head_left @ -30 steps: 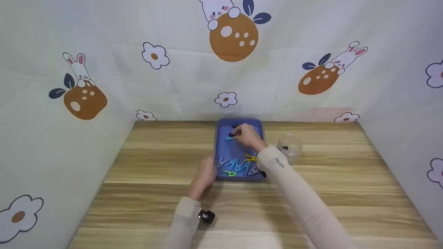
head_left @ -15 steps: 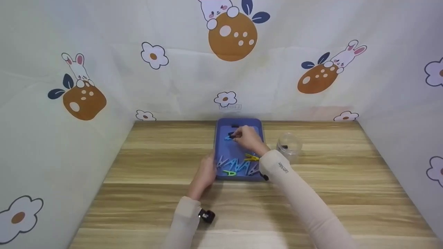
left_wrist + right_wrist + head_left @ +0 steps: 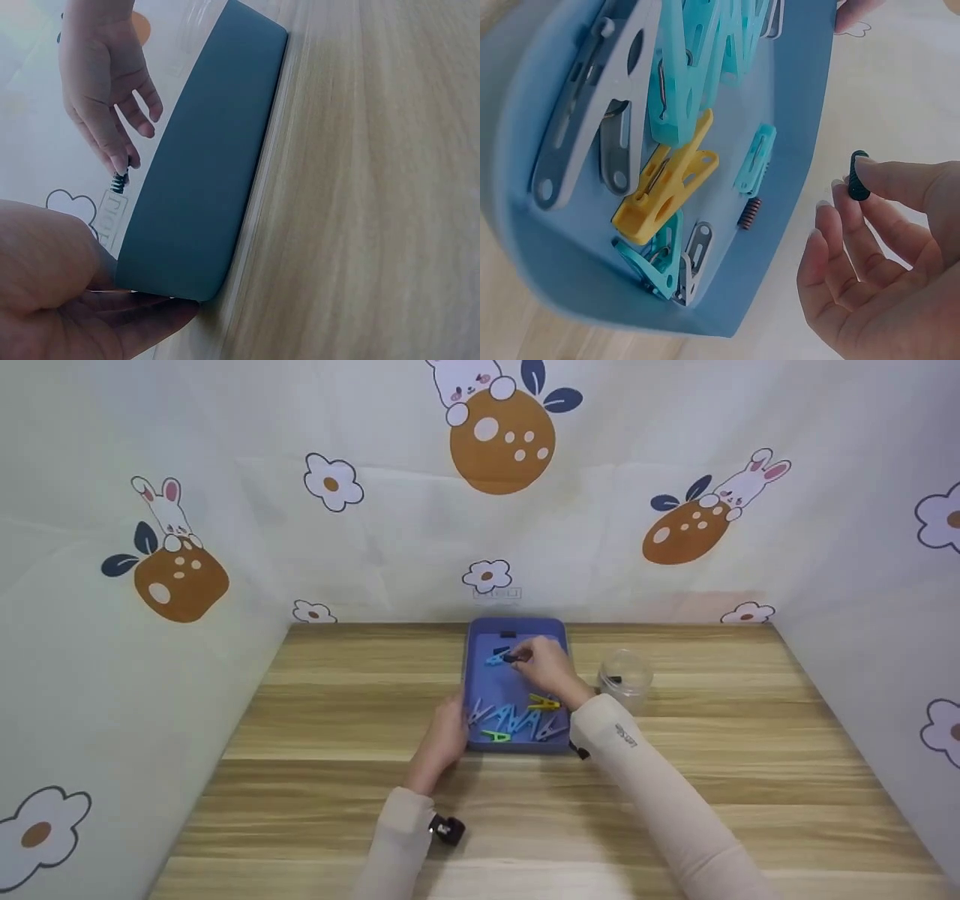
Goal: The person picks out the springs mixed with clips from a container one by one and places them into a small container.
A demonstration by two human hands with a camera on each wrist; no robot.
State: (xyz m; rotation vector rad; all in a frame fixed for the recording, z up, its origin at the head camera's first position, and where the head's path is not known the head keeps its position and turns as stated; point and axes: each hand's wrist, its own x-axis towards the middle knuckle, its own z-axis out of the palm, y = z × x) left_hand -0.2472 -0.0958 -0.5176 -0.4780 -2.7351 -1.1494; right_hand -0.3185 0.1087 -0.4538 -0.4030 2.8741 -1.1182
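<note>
In the head view my right hand [image 3: 547, 666] is over the far half of a blue tray [image 3: 517, 679]. Its thumb and fingertips pinch a small black ribbed piece [image 3: 859, 175], shaped like a short coil, held above the tray. Close by in the tray lie a light-blue clothespin [image 3: 496, 659] and another small dark ribbed piece [image 3: 750, 214]. My left hand [image 3: 448, 731] grips the tray's left side near the front corner; the left wrist view shows its fingers [image 3: 146, 330] at the end wall. Several clothespins fill the near end, among them a yellow clothespin [image 3: 664, 191].
A round clear jar [image 3: 626, 679] with a black piece inside stands on the wooden table [image 3: 345, 682], right of the tray. Another black piece [image 3: 508, 634] lies at the tray's far end. A patterned curtain [image 3: 390, 540] rises behind the table.
My right hand has drawn a little right and toward me with the black ribbed piece, uncovering more of the light-blue clothespin and a dark piece behind it. The left hand stays put.
</note>
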